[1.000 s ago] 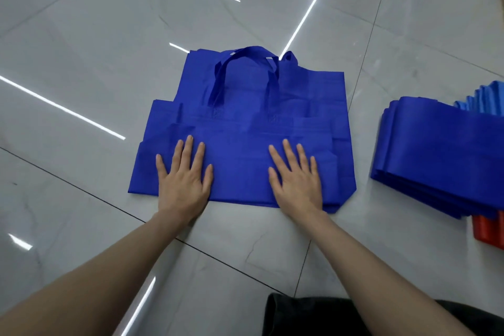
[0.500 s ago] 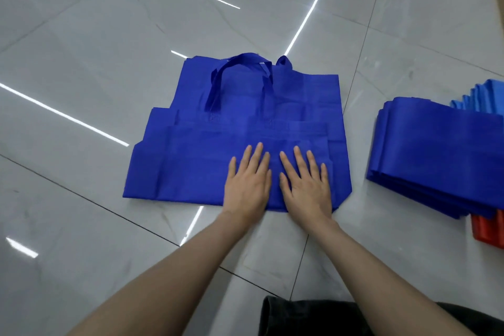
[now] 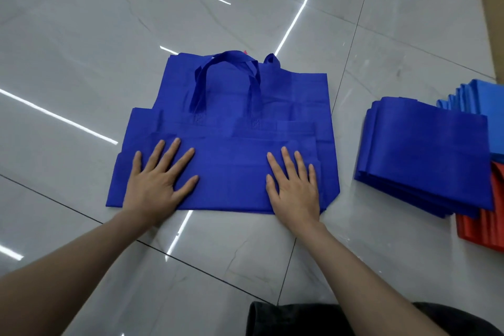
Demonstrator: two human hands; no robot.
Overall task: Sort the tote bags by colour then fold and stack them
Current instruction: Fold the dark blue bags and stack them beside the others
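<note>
Our left hand [image 3: 155, 185] and right hand [image 3: 297, 188] flat, fingers straight, pressing blue tote bags [image 3: 231, 172] on the floor [image 3: 81, 35] | layer count beneath: we cannot tell | red stack [image 3: 480, 229], light-blue stack [image 3: 488, 117] cut off right, partly hidden by folded blue stack [image 3: 425, 155]

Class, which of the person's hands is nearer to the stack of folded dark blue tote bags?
Right. The right hand lies flat at the right of the spread tote bag, the stack apart to its right. The left hand lies flat on the bag's left side, farther off.
</note>
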